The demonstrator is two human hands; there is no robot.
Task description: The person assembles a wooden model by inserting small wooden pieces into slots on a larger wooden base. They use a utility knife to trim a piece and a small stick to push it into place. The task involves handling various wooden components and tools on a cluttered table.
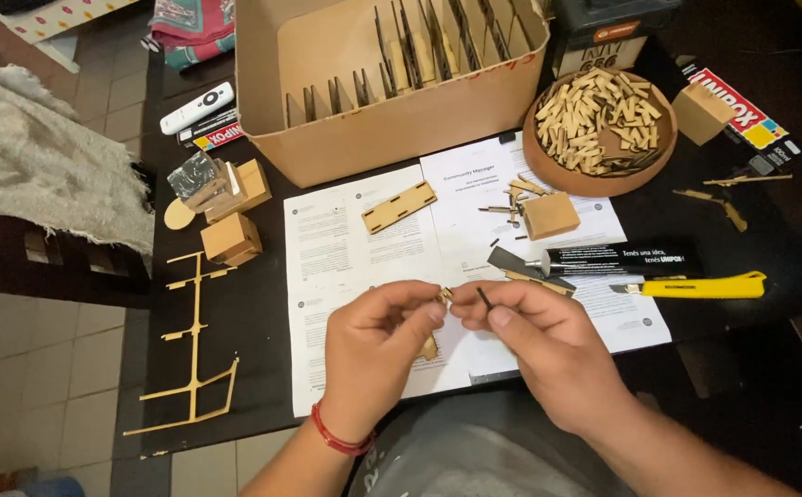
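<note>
Black counter [244, 313] on tiled floor [42, 377]. Left hand [373, 354] pinches wood piece [431, 345]; right hand [539, 345] pinches thin dark stick [484, 296].

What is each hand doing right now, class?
Left hand: fingers pinch a small wooden piece.
Right hand: fingers pinch a thin dark stick.

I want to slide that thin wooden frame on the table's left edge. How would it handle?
The thin wooden frame is probably light and would slide easily on the dark table. Its slender bars look fragile, likely to flex or snap if lifted by one end. One corner lies near the edge, so pushing may tip it off.
</note>
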